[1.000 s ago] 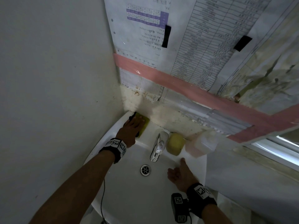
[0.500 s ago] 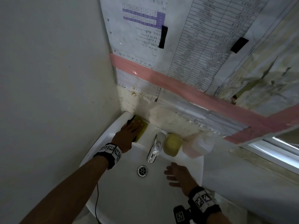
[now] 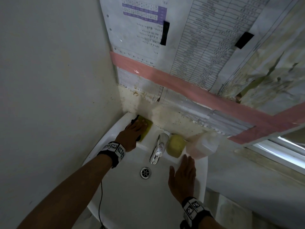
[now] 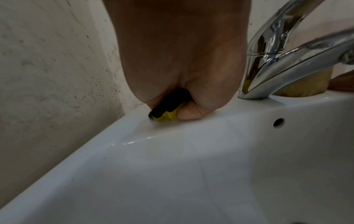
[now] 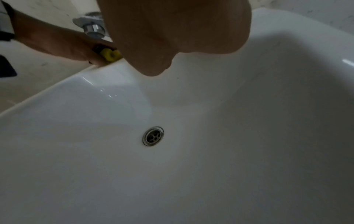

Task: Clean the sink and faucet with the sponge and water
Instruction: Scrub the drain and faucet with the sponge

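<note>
Left hand (image 3: 132, 134) pinches the sponge (image 3: 148, 130) with fingers and thumb on the sink (image 3: 132, 195) ledge. Right hand (image 3: 182, 177), fingers straight and together, may knock the bottle (image 3: 203, 146) just ahead.

The sponge (image 3: 147, 128) lies on the back ledge of the sink (image 3: 105, 143), left of the faucet (image 3: 158, 147); the drain (image 3: 145, 173) sits before it.

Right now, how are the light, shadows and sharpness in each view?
Head view: dim, lines bowed, only the window frame bright. Left wrist view: the left hand looms soft; the chrome faucet glints. Right wrist view: a shadow darkens the white ceramic sink; the round metal drain is crisp.
</note>
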